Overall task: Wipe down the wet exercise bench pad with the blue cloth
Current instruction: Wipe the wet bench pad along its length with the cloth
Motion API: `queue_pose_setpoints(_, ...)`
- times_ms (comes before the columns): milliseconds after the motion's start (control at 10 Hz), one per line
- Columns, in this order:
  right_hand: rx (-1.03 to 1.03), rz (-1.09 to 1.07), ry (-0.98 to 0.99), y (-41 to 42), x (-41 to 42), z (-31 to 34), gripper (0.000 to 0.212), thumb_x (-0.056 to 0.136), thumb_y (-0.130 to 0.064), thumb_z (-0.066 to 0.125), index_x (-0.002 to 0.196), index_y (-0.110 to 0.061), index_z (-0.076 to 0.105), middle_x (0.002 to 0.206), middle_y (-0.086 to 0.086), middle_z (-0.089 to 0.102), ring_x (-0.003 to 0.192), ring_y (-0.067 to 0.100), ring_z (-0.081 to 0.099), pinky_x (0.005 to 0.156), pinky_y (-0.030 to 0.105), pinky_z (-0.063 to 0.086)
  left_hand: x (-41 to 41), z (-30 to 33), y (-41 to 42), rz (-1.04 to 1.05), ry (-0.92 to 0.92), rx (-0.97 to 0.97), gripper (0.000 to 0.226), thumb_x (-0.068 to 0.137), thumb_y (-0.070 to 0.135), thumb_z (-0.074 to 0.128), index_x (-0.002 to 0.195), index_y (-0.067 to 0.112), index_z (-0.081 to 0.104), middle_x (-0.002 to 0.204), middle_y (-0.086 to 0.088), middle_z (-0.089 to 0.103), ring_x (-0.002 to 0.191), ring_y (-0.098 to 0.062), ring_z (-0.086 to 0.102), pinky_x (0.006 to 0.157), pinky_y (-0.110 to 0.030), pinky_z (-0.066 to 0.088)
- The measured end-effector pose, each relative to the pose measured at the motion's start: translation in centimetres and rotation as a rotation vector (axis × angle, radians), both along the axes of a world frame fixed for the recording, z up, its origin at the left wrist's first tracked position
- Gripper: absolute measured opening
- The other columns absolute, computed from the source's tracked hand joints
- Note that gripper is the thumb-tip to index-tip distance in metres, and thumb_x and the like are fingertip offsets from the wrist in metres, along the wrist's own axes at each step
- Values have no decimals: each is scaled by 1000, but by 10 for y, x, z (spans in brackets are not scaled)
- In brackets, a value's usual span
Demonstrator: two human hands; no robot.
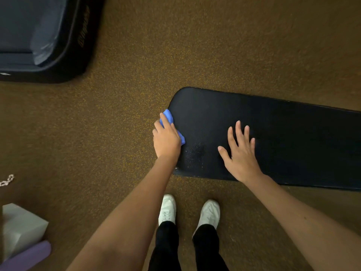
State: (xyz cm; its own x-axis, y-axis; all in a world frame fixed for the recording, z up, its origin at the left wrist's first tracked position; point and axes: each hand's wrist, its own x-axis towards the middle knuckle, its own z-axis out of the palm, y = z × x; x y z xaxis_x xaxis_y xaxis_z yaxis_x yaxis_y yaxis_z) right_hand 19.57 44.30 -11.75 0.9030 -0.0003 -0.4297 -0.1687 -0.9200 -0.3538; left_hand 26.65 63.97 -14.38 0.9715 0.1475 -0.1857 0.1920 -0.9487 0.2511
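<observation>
A long black bench pad [283,137] stretches from the centre to the right edge. My left hand [166,138] grips a bunched blue cloth [169,116] and presses it on the pad's rounded left end. Blue fabric pokes out above my fingers and below my thumb. Just right of that hand, a patch of water droplets [194,153] glistens on the pad near its front edge. My right hand [241,153] lies flat on the pad with fingers spread, holding nothing.
The floor is speckled brown rubber [117,124]. A dark treadmill base [45,40] fills the top left. A white box [21,229] and a purple roll [29,257] sit at bottom left. My white shoes [187,212] stand just in front of the pad.
</observation>
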Motion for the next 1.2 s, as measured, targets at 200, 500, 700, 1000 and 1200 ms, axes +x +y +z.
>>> queue_pose_setpoints(200,-24,12,-14,0,-1,-3,68,96,-45,31,149,-13,4,155,6,-18,141,27,-20,113,47,-6,-59,8,-1,68,-39,-188,50,97,22,29,139,-5,29,133,-31,39,108,-48,47,91,-50,42)
queue_pose_setpoints(500,-7,38,-38,-6,-5,-6,66,96,-44,31,149,-16,2,155,3,-19,140,22,-23,113,43,-8,-4,12,21,-198,36,-316,51,99,17,27,146,3,15,155,-17,10,142,-32,13,116,-45,16)
queue_pose_setpoints(700,-28,43,-25,-6,-4,-6,66,97,-44,30,149,-16,0,155,3,-21,140,21,-24,113,42,-10,-62,4,37,-518,-104,-237,50,101,16,10,133,-13,36,139,-28,40,133,-44,31,108,-54,29)
queue_pose_setpoints(1000,-44,47,-92,-4,-8,-11,68,95,-44,33,149,-15,3,156,5,-17,141,24,-21,111,41,-11,-54,-5,40,-389,-126,-294,50,98,22,22,140,-3,28,150,-25,20,139,-32,10,115,-46,14)
queue_pose_setpoints(1200,-38,41,-110,-4,-10,-12,67,96,-43,33,149,-15,3,156,5,-16,141,24,-20,112,40,-11,-108,-12,23,-315,-203,-273,47,98,17,22,141,-4,25,149,-24,21,140,-36,10,114,-50,16)
